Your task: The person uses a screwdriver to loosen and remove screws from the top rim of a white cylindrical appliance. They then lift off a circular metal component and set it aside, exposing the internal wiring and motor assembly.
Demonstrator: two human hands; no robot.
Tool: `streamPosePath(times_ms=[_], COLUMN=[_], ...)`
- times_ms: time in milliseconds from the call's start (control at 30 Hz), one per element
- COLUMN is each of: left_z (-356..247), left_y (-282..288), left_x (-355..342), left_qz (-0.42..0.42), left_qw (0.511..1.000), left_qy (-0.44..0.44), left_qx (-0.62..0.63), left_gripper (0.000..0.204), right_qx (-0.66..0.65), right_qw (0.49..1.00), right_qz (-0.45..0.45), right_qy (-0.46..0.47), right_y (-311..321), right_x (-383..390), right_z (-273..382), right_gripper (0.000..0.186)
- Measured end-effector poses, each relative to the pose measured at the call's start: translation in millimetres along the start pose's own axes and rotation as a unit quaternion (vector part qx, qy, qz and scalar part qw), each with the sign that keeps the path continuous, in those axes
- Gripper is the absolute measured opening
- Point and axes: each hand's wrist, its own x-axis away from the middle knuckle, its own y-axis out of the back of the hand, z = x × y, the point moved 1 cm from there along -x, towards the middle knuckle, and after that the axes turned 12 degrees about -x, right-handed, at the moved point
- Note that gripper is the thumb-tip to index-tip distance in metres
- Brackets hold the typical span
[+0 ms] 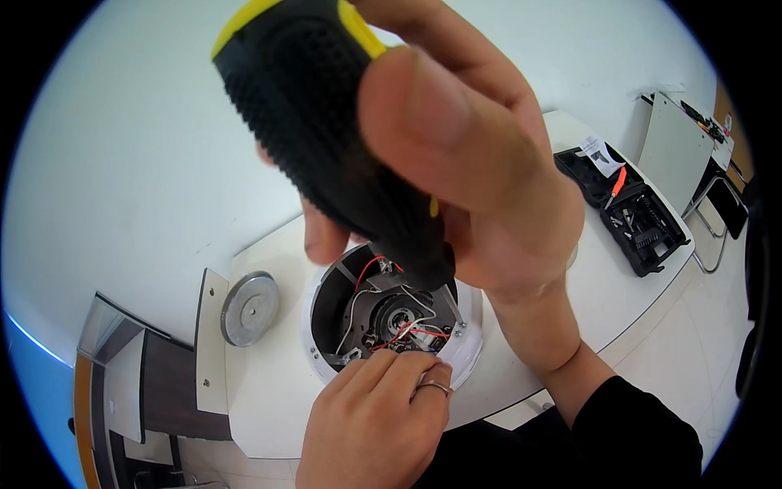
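Note:
My right hand is wrapped around a black screwdriver handle with yellow trim, very close to the camera and angled down over a round white appliance. The appliance is open, showing a dark interior with red and white wires, metal brackets and a central fitting. My left hand, with a ring on one finger, has its fingers curled over the appliance's near rim; its fingertips are partly hidden.
A round metal plate lies left on the white table. An open black toolbox with bits, paper and an orange-handled tool sits at the right. Beyond are a side table and, at lower left, dark-and-white furniture.

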Motion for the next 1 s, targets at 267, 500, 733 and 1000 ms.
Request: streamPosePath(times_ms=[267, 500, 733, 1000], left_z=[0, 6, 0, 1], left_y=[-1, -8, 3, -1], left_x=[2, 5, -1, -1], left_qz=[-0.004, -0.005, -0.003, -0.012], left_qw=[1.0, 1.0, 1.0, 1.0], left_qy=[-0.002, -0.003, 0.002, 0.001], left_qx=[0.003, -0.006, 0.004, 0.01], left_gripper=[0.024, 0.024, 0.023, 0.022], right_qx=[-0.022, -0.06, -0.134, -0.12], right_qw=[1.0, 0.997, 0.979, 0.985], right_qz=[0.004, 0.008, 0.095, 0.086], right_qy=[-0.016, -0.056, -0.12, -0.094], right_y=[-1, -12, 3, 7], right_x=[-2, 0, 1, -2], right_z=[-1, 6, 8, 4], right_gripper=[0.049, 0.049, 0.045, 0.049])
